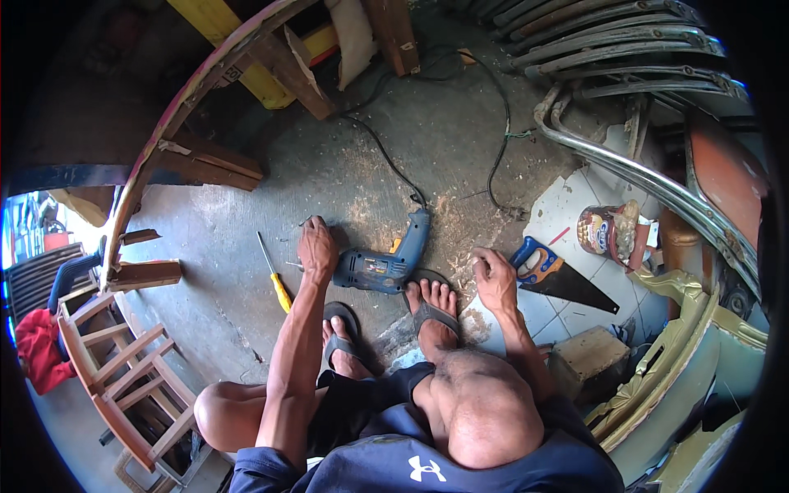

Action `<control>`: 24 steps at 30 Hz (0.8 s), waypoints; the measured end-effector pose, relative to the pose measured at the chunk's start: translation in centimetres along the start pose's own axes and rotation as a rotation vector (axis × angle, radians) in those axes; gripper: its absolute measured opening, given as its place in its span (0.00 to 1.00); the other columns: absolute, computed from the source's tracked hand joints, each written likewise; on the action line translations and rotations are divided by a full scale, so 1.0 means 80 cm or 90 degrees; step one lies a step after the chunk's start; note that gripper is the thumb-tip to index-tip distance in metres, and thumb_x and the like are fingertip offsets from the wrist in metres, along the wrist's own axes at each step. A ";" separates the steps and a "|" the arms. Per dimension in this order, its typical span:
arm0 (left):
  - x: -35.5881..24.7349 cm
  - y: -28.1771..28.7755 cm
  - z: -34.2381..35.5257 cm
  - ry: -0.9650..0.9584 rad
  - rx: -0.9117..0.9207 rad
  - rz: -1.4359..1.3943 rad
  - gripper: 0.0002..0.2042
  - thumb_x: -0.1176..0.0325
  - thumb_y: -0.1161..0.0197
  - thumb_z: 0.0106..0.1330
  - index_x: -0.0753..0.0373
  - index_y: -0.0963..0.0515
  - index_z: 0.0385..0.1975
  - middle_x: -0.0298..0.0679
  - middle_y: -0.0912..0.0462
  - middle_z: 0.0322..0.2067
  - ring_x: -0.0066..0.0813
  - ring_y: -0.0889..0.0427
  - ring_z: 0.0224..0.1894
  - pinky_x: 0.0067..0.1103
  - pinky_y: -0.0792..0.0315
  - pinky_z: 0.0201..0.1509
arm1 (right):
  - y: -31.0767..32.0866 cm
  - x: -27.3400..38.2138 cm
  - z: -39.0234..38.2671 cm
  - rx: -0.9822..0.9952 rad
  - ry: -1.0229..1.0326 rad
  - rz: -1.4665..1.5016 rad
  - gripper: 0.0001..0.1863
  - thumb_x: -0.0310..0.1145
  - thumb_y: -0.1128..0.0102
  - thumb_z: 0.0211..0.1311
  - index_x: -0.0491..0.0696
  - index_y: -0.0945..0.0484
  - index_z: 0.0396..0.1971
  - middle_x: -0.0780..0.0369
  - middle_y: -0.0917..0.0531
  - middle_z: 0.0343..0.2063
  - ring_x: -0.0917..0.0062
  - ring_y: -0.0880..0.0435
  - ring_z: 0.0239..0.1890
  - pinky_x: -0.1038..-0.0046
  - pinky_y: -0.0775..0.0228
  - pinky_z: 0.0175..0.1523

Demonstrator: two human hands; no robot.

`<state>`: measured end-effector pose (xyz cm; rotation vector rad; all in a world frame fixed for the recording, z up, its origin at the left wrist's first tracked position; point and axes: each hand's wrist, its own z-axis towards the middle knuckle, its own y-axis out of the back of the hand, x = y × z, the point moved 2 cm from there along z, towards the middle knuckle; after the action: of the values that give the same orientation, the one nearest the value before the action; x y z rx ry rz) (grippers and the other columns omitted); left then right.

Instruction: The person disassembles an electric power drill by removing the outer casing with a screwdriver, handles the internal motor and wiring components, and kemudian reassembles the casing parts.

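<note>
The likely heavy, rigid corded drill (371, 270) is best gripped by its handle (417, 234), left hand (319, 248) hold unclear, right hand (496, 282) slack, empty.

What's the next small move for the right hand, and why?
I'd probably bring the right hand left to steady the blue drill: it lies between both hands, the left hand is close by its front end, and the right seems to hold nothing.
</note>
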<state>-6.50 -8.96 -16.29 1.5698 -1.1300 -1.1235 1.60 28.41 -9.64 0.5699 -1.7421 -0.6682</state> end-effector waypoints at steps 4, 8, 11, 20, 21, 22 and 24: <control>-0.063 0.015 0.000 0.172 0.007 -0.309 0.09 0.71 0.44 0.69 0.59 0.27 0.47 0.57 0.16 0.33 0.61 0.17 0.38 0.44 0.25 0.40 | -0.008 0.013 -0.009 0.037 0.017 0.016 0.12 0.32 0.45 0.69 0.45 0.18 0.47 0.52 0.14 0.40 0.56 0.13 0.43 0.63 0.21 0.47; -0.116 -0.007 -0.028 0.155 0.039 -0.645 0.09 0.74 0.48 0.69 0.61 0.19 0.41 0.48 0.15 0.29 0.37 0.15 0.31 0.30 0.25 0.36 | -0.032 0.093 0.018 0.027 -0.118 0.183 0.12 0.33 0.44 0.71 0.44 0.17 0.46 0.53 0.12 0.35 0.58 0.11 0.38 0.65 0.21 0.44; -0.187 -0.007 -0.089 0.309 0.177 -0.995 0.07 0.73 0.47 0.75 0.67 0.23 0.43 0.34 0.22 0.24 0.24 0.24 0.24 0.21 0.27 0.29 | -0.064 0.191 0.072 -0.030 0.262 0.157 0.11 0.31 0.42 0.68 0.45 0.18 0.46 0.52 0.14 0.39 0.60 0.12 0.40 0.63 0.20 0.42; -0.216 -0.008 -0.164 0.354 0.429 -1.220 0.08 0.66 0.37 0.74 0.62 0.22 0.45 0.29 0.23 0.24 0.17 0.25 0.25 0.21 0.26 0.30 | -0.460 0.295 -0.058 0.537 1.014 -0.454 0.15 0.44 0.48 0.68 0.62 0.19 0.50 0.64 0.24 0.58 0.67 0.35 0.70 0.28 0.57 0.72; -0.209 -0.003 -0.168 0.371 0.487 -1.210 0.07 0.65 0.37 0.74 0.62 0.21 0.44 0.28 0.23 0.24 0.16 0.26 0.25 0.21 0.27 0.29 | -0.473 0.288 -0.072 0.552 0.951 -0.426 0.15 0.43 0.48 0.68 0.61 0.19 0.51 0.64 0.23 0.56 0.67 0.33 0.67 0.29 0.57 0.72; -0.197 -0.005 -0.168 0.375 0.479 -1.215 0.07 0.65 0.37 0.74 0.62 0.21 0.44 0.28 0.23 0.24 0.16 0.26 0.25 0.21 0.27 0.29 | -0.476 0.290 -0.080 0.569 0.904 -0.399 0.16 0.43 0.49 0.69 0.60 0.20 0.52 0.64 0.23 0.54 0.67 0.30 0.65 0.30 0.56 0.73; -0.187 -0.009 -0.168 0.345 0.321 -1.225 0.09 0.64 0.35 0.73 0.60 0.21 0.45 0.27 0.23 0.25 0.15 0.27 0.25 0.21 0.28 0.29 | -0.474 0.276 -0.071 0.561 0.925 -0.347 0.15 0.42 0.49 0.69 0.59 0.20 0.51 0.64 0.23 0.52 0.67 0.29 0.62 0.32 0.53 0.73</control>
<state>3.95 7.56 -11.60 3.1101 0.9710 -1.2143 2.95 -14.75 -19.37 1.6360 -0.3623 0.2861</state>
